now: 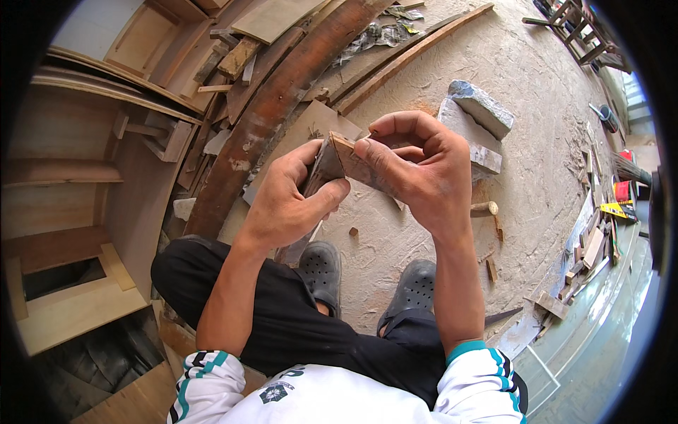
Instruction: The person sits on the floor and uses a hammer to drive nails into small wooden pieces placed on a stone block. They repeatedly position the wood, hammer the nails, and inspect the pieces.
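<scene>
My left hand is closed around a narrow, weathered strip of wood, which slants down toward my left knee. At its upper end it meets a second piece of wood, forming a corner. My right hand is closed, with thumb and index finger pinched at this second piece near the corner. Its other fingers are curled, and they hide part of the piece. Whether something small is also between the fingertips I cannot tell. Both hands are raised over the floor, in front of my knees.
Grey blocks lie beyond my right hand, with a round wooden handle end below them. A long reddish-brown board and scrap wood lie left. A wooden cabinet stands far left. Wood offcuts are piled right, beside glass panes.
</scene>
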Available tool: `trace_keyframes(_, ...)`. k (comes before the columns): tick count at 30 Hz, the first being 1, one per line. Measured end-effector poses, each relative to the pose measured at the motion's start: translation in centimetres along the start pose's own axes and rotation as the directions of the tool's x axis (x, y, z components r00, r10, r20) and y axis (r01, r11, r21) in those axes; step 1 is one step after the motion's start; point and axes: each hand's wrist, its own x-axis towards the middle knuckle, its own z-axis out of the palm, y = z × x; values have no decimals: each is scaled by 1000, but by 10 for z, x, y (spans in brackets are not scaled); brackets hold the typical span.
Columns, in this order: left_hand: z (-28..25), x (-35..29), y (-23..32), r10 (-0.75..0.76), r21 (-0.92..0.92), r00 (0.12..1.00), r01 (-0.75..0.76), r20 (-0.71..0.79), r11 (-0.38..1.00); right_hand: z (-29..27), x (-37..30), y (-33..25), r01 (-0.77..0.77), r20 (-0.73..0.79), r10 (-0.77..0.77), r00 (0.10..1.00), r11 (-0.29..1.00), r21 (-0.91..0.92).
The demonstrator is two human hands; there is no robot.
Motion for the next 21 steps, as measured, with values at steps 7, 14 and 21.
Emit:
trace_keyframes(7,0,0,-1,4,6,1000,-4,2,1000,1,0,1,7,-27,-6,1000,999,37)
trace_keyframes(14,3,1,-1,116,64,993,-114,-29,991,1,-2,-6,-6,-12,7,1000,996,85)
trace_keyframes(21,3,0,-9,244,100,967,-236,-75,967,2,-8,-11,11,9,-12,1000,994,110)
